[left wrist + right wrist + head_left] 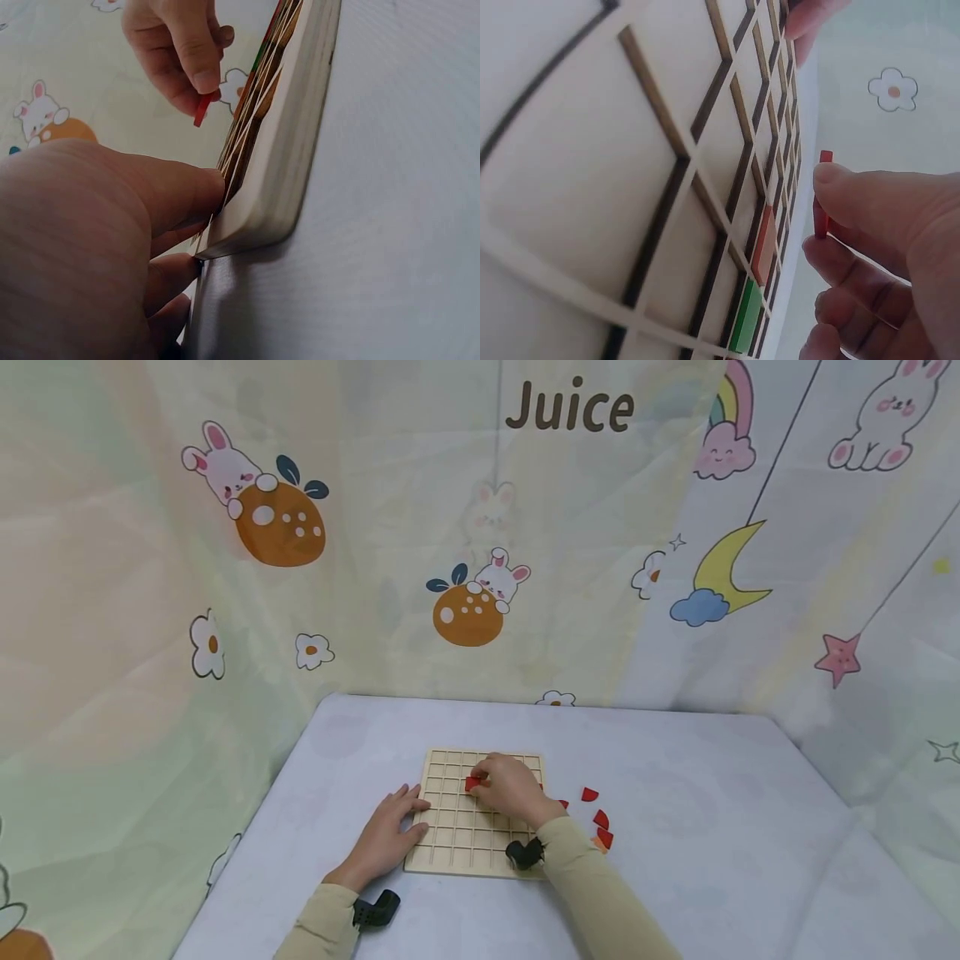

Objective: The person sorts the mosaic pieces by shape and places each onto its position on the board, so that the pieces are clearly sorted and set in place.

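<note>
Most of the tabletop (697, 802) is looked down on by the head camera from high on the near side, facing forward to the printed backdrop (390, 510); the widest, farthest view is given there. By the left-wrist camera (377, 909), the gridded wooden board (281, 165) is skimmed along its edge from very near, past the left hand (82, 232). By the right-wrist camera (523, 853), the grid is faced steeply aslant, also close. The red piece (820, 219) in the right hand (896, 255) is shared by all three views.

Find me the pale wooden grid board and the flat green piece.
Pale wooden grid board (462, 837): head view, bare lower part.
Flat green piece (744, 319): right wrist view, visible middle.
</note>
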Action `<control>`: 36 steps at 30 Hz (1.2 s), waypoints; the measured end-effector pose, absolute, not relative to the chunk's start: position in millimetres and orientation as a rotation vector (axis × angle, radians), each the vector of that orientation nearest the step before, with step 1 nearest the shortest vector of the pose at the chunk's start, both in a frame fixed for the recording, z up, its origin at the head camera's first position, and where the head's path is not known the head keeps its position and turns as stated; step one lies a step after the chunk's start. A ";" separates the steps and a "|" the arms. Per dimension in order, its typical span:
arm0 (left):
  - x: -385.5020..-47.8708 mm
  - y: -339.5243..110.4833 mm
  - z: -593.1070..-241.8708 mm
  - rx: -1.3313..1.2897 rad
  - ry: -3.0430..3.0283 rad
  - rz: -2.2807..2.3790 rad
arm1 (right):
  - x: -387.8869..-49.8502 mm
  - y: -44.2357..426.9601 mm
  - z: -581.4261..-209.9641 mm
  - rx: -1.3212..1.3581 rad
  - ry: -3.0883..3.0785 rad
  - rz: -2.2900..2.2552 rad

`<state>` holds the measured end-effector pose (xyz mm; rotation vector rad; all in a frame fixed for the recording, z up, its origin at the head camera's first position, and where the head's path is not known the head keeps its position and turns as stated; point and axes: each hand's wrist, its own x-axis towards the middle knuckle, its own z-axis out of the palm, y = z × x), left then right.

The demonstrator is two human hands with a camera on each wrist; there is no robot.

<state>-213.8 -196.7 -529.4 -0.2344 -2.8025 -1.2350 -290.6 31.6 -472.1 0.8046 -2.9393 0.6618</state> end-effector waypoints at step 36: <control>-214.6 -196.3 -530.5 -0.238 -2.799 -1.227 | -296.2 20.7 -489.8 0.771 -2.924 0.669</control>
